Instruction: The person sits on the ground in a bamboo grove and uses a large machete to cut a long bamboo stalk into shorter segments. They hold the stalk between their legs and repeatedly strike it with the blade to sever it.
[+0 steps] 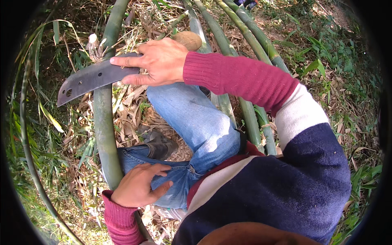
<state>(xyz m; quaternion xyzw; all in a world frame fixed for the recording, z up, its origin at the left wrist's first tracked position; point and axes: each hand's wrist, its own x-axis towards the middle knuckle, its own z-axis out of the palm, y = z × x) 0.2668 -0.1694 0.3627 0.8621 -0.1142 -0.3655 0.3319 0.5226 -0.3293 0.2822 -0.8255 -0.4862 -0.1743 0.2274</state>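
My right hand (161, 61) grips a broad machete (98, 75) with a dark, curved blade that has holes in it. The rounded wooden end of its handle (188, 40) shows past the hand, while the thumb and index finger stretch along the blade. The blade lies across a green bamboo pole (105, 126) that runs lengthwise on my left, close to a cut branch stub (94, 48) on it. Lower down, my left hand (141, 185) rests with thumb and index finger apart, by the near part of the pole and over my jeans leg (196, 122). Its other fingers are partly hidden.
Several more bamboo poles (247, 118) lie on the right beyond my leg. A thin bent stem (30, 163) with leaves curves along the far left. Dry leaves and husks (130, 104) cover the ground between the poles, and green plants (326, 57) grow at the right.
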